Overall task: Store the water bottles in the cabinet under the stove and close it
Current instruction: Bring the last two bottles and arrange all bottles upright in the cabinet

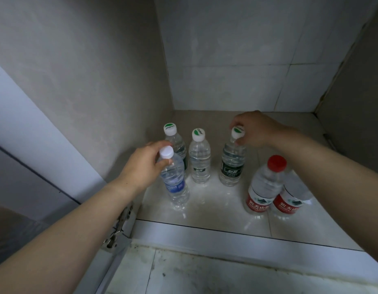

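Note:
Several water bottles stand upright on the tiled cabinet floor [215,204]. My left hand [141,164] grips the neck of a blue-label bottle [175,183] at the front left. My right hand [256,130] pinches the cap of a green-label bottle [232,164] in the middle row. Two more green-capped bottles stand behind: one [173,136] partly hidden by my left hand, one [199,160] beside it. At the front right stand two red-label bottles, one [264,187] with a red cap showing, the other [290,200] partly hidden under my right forearm.
The open cabinet door [31,149] hangs at the left, its metal hinge [118,228] at the cabinet's front left corner. The cabinet's left wall [99,81], back wall [237,60] and right wall [357,92] enclose the space. A stained tile floor [205,272] lies in front.

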A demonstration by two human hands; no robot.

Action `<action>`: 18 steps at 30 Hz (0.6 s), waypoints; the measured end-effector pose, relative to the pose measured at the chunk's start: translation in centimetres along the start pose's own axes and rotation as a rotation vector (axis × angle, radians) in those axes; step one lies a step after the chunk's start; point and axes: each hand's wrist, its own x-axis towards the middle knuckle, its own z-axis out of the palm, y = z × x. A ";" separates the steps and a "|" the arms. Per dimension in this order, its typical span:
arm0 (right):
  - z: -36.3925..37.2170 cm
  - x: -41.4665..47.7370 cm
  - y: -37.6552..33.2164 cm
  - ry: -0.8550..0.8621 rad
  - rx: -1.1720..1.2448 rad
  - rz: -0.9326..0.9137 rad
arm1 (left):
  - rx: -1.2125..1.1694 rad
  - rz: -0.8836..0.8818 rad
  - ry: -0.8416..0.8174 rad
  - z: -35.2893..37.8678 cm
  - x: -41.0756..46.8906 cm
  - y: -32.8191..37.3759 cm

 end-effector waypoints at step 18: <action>0.4 -1.2 -0.3 0.064 0.167 -0.030 | 0.012 -0.039 0.016 -0.1 -0.2 0.9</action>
